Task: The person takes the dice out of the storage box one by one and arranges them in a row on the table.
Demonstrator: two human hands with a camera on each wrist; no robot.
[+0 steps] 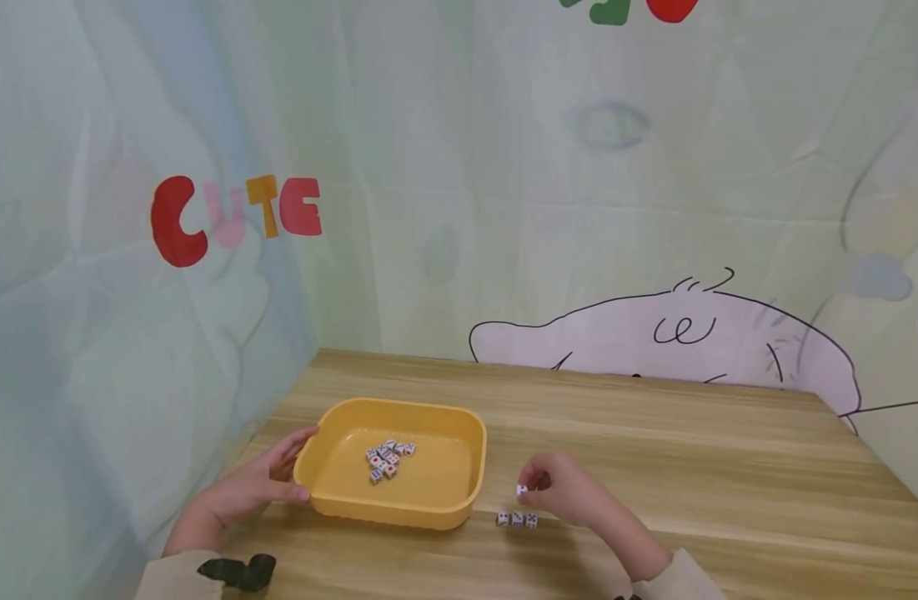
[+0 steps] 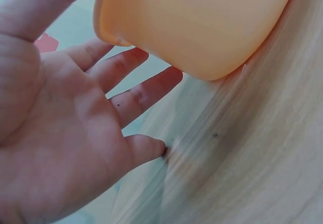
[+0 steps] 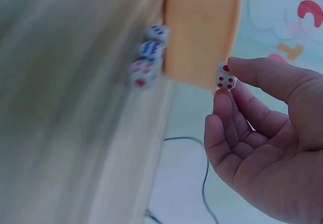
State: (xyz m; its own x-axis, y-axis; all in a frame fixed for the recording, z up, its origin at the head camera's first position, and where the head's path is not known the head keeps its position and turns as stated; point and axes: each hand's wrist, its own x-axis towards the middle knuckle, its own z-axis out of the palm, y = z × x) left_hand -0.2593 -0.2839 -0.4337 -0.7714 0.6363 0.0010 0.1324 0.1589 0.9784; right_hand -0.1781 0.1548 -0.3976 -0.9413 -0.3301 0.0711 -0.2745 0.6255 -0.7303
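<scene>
A yellow tray [image 1: 394, 510] stands on the table, with several white dice [image 1: 383, 458] clustered inside. At its left end is my left hand [image 1: 259, 477], thumb by the near corner and fingers along the side. In the left wrist view, that hand's fingers [image 2: 139, 95] are spread and fairly straight, fingertips at the tray's wall [image 2: 202, 37]. To the right of the tray, my right hand [image 1: 567, 490] pinches a single die [image 3: 225, 76] between thumb and fingertips, above the table. Below it, three dice [image 1: 517, 520] sit in a short row on the wood.
The wooden table [image 1: 676, 475] extends to the right and behind the tray. Printed fabric curtains [image 1: 459, 167] rise at the back and left, with coloured letters and a cartoon drawing. A dark object [image 1: 241, 572] is at the left sleeve.
</scene>
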